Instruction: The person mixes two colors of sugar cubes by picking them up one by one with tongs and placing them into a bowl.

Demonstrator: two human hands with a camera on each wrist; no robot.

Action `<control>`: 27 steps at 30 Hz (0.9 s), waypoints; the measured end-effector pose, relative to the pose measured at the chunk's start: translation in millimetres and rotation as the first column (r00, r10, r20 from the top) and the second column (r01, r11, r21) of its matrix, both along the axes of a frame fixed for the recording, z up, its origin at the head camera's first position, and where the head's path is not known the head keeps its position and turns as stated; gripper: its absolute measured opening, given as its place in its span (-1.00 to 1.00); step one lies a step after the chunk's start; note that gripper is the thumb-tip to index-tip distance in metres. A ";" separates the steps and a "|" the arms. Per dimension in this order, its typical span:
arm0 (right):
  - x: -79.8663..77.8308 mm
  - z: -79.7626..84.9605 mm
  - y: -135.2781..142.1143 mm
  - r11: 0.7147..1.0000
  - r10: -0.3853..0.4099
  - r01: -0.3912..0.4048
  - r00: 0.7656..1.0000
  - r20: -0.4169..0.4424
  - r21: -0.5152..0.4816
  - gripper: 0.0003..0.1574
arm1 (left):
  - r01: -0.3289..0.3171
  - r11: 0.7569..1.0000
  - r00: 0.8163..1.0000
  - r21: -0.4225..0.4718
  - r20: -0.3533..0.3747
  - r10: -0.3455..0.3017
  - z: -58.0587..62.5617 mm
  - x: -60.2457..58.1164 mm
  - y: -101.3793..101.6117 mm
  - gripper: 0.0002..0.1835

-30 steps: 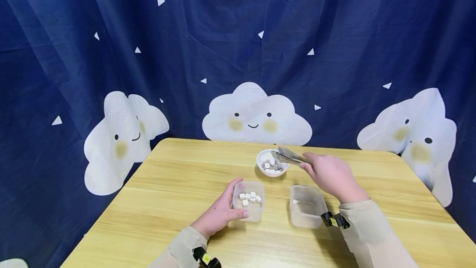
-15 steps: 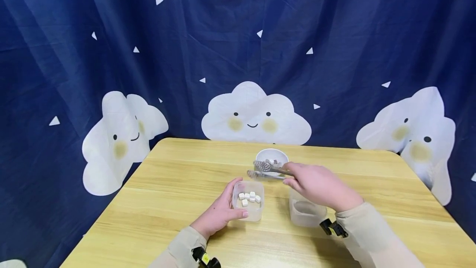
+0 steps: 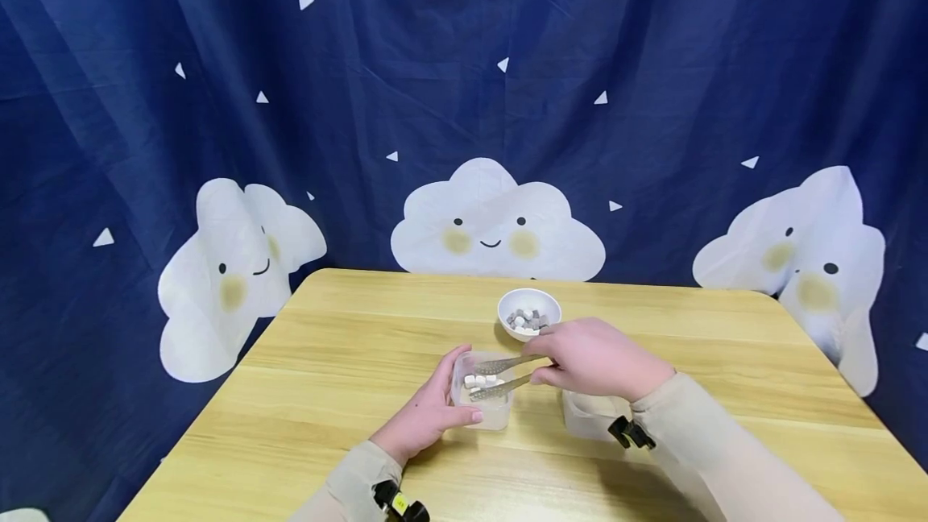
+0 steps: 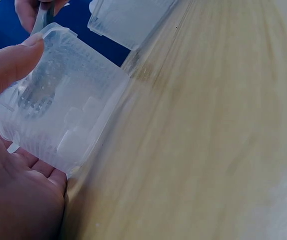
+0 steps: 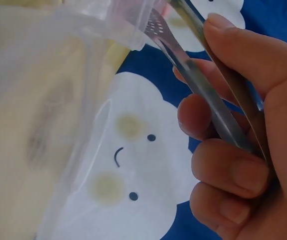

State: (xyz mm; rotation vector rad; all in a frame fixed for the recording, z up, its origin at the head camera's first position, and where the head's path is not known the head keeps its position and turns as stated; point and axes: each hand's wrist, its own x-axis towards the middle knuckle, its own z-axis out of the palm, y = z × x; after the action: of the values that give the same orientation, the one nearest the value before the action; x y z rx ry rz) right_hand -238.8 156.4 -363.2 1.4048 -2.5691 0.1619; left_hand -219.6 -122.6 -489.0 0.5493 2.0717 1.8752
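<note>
My left hand (image 3: 428,409) grips a clear plastic container (image 3: 496,419) on the table, thumb at its near side and fingers round its left side. Several white cubes (image 3: 481,381) lie inside it. My right hand (image 3: 598,361) holds metal tongs (image 3: 511,362) with perforated tips, fingers curled round the arms in the right wrist view. The tips reach down into the container, spread apart, over the cubes. Through the container's wall (image 4: 101,65) in the left wrist view, a blurred tong tip and pale cubes show. Whether anything sits between the tips is unclear.
A white bowl (image 3: 529,298) with mixed grey and white cubes stands behind the containers. Under my right forearm is a second clear container (image 3: 586,421), partly hidden. The wooden table (image 3: 326,361) ends at a blue curtain (image 3: 362,87) with clouds.
My right hand has brought the tongs from above the bowl, left and toward me, into the left container. Their tips are spread apart. My left hand has stayed on its container.
</note>
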 end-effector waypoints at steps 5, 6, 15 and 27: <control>-1.3 7.7 -15.2 0.996 0.008 -0.012 0.999 0.042 0.086 -0.78 | -0.002 1.000 1.000 -0.013 0.007 0.002 0.5 0.1 -1.2 0.12; -0.8 8.7 -18.9 0.995 0.010 -0.015 0.998 0.054 0.102 -0.76 | -0.003 1.000 1.000 -0.016 0.005 0.003 0.5 0.1 -1.4 0.12; 2.4 -1.4 -38.8 0.985 -0.027 0.029 1.000 -0.013 0.172 -0.75 | 0.013 1.000 1.000 -0.002 0.016 -0.013 1.8 0.9 -1.2 0.10; 8.9 -3.5 -35.6 0.994 -0.079 0.091 0.982 -0.174 0.063 -0.76 | -0.008 0.999 1.000 -0.039 -0.015 0.007 1.2 0.1 -1.7 0.09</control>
State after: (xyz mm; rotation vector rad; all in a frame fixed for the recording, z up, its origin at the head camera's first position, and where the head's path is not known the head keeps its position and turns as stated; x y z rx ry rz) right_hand -229.9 120.8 -366.7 1.2688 -2.5087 -0.0611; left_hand -219.5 -124.3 -487.8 0.5483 2.1176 1.8365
